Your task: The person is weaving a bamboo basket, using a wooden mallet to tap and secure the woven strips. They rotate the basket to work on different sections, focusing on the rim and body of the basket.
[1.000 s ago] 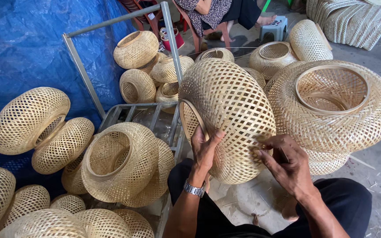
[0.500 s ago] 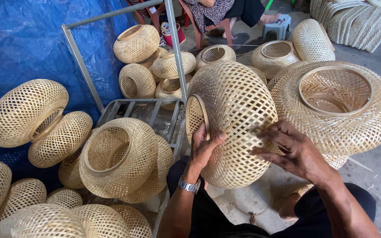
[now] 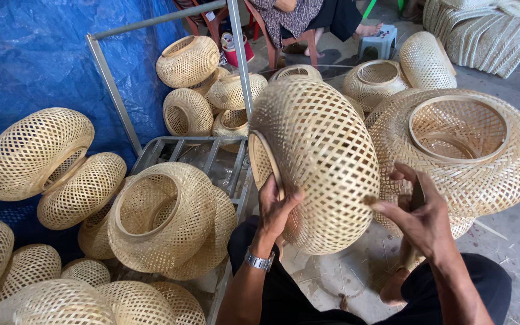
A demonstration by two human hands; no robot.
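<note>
One woven bamboo shade (image 3: 317,162), fully woven by its look, held on edge over the lap: left hand (image 3: 275,207) grips its rim, right hand (image 3: 419,216) pinches its side, finished shades (image 3: 164,216) heaped around.

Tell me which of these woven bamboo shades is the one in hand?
The tall domed shade at centre: left hand grips its rim, right hand touches its weave. The others lie untouched.

Woven shades (image 3: 458,150) crowding every side

Pale woven bamboo lampshade (image 3: 317,162), round, tilted on edge; held above lap.
</note>
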